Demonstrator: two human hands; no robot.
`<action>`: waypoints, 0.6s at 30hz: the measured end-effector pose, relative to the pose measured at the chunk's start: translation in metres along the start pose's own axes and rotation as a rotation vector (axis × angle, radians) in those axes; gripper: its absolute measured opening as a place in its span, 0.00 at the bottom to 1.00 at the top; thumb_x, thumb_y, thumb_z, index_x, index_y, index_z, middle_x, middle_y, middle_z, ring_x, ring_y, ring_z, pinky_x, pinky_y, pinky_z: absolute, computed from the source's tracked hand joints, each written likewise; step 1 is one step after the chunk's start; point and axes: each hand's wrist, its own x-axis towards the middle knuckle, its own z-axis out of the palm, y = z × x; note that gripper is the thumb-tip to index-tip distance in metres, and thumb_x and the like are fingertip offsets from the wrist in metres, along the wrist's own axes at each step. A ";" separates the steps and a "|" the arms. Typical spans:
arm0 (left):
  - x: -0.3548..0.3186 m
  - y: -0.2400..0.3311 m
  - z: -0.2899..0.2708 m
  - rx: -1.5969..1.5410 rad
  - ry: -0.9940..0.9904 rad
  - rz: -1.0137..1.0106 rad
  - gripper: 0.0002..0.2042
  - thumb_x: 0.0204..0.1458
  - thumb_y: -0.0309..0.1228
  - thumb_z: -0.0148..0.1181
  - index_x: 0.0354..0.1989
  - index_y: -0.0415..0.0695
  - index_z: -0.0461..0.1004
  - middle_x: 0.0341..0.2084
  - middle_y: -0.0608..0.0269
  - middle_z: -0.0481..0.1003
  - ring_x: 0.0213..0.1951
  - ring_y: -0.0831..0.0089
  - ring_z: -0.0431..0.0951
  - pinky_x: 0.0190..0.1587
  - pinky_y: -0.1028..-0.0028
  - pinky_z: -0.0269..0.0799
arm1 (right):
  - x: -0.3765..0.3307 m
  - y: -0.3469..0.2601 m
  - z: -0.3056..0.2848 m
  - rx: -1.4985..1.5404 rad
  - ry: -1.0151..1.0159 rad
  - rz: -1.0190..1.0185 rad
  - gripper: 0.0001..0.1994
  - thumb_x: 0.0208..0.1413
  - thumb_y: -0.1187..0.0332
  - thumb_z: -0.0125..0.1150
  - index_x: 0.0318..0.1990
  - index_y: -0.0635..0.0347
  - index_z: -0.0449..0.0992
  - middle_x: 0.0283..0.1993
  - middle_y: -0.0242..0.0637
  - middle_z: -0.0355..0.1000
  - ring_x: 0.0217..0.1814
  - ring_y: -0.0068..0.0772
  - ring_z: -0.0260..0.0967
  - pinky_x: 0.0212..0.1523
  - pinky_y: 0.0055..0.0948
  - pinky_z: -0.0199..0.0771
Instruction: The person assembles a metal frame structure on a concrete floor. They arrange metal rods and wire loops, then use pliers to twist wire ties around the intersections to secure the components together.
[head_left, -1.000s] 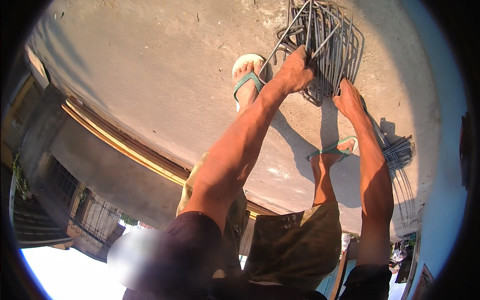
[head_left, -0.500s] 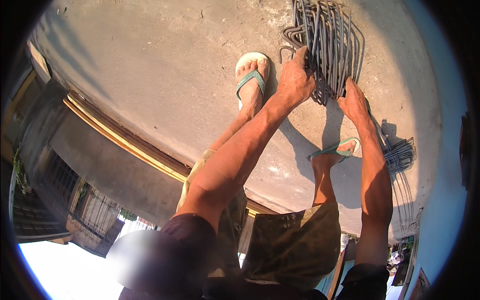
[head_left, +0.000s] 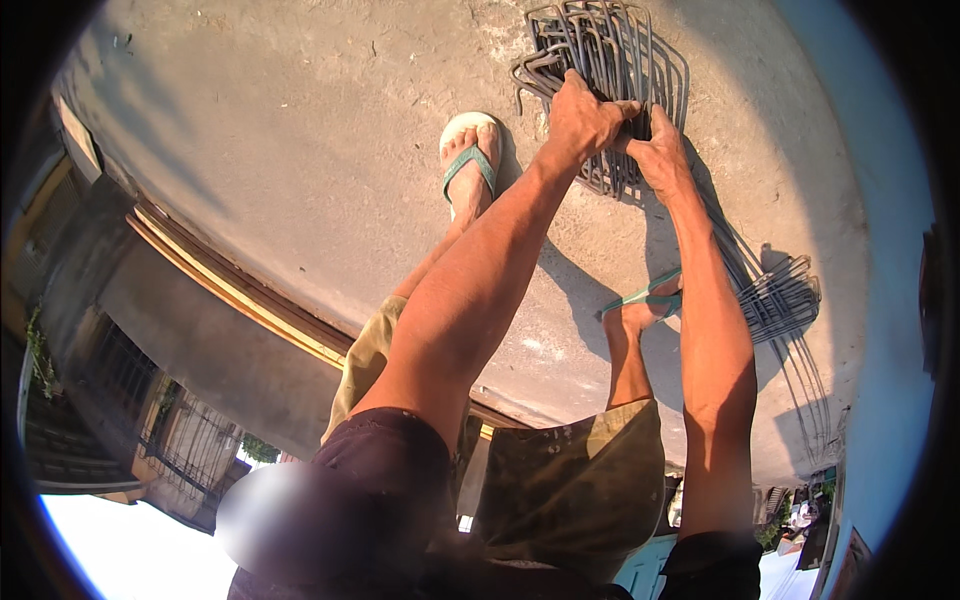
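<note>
Around us lies a bare grey concrete floor, our two feet in green flip-flop sandals planted on it, and a second, smaller bundle of bent wire stirrups beside our right leg. Our left hand and right hand both clench the bundle of dark bent steel rebar stirrups lying ahead. Since a second ago, the hands have drawn closer together.
</note>
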 end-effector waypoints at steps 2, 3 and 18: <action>-0.003 0.008 -0.004 0.015 -0.075 0.023 0.34 0.35 0.47 0.74 0.35 0.27 0.64 0.28 0.39 0.74 0.33 0.52 0.77 0.37 0.63 0.74 | 0.011 0.014 0.013 0.345 0.072 -0.042 0.14 0.46 0.67 0.62 0.38 0.64 0.69 0.32 0.35 0.68 0.34 0.29 0.66 0.38 0.30 0.69; -0.013 0.014 -0.002 0.126 -0.070 0.056 0.33 0.35 0.49 0.74 0.32 0.30 0.66 0.26 0.47 0.73 0.29 0.62 0.75 0.34 0.66 0.73 | 0.010 0.029 0.024 0.423 0.139 -0.091 0.13 0.48 0.66 0.61 0.39 0.64 0.70 0.32 0.34 0.68 0.33 0.26 0.65 0.37 0.29 0.69; -0.031 0.002 0.071 0.565 -0.286 0.451 0.17 0.50 0.42 0.62 0.36 0.37 0.78 0.31 0.48 0.79 0.39 0.54 0.79 0.43 0.60 0.71 | -0.033 0.146 0.010 1.223 0.264 0.228 0.14 0.52 0.77 0.54 0.47 0.62 0.72 0.42 0.36 0.74 0.39 0.28 0.71 0.39 0.26 0.72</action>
